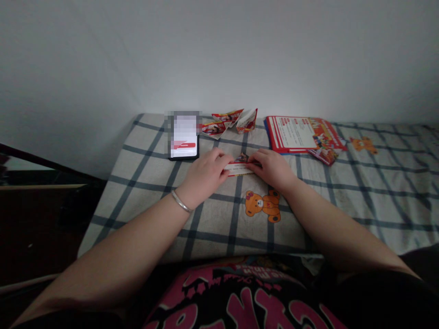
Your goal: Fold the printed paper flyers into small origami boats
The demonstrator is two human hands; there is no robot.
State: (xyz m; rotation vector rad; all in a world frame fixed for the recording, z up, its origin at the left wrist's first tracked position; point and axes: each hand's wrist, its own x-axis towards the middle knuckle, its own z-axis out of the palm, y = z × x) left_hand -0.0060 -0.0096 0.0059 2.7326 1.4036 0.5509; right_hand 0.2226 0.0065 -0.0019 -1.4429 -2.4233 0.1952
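Note:
Between my hands lies a folded strip of printed paper [237,169], white with red edges, flat on the checked cloth. My left hand [209,173] pinches its left end, fingers bent and thumb low. At the right end, the fingers of my right hand [272,169] are closed on the same paper. Beyond it stand several folded red-and-white paper pieces [214,129], one of them upright and creased [247,121]. A silver bangle [181,201] circles my left wrist.
A phone [184,151] with a lit, partly blurred screen lies at back left. A stack of red-and-white printed sheets [291,132] is at back right, with a small folded paper [324,155] at its corner. Checked cloth [137,192] covers the table; a wall [219,55] rises behind.

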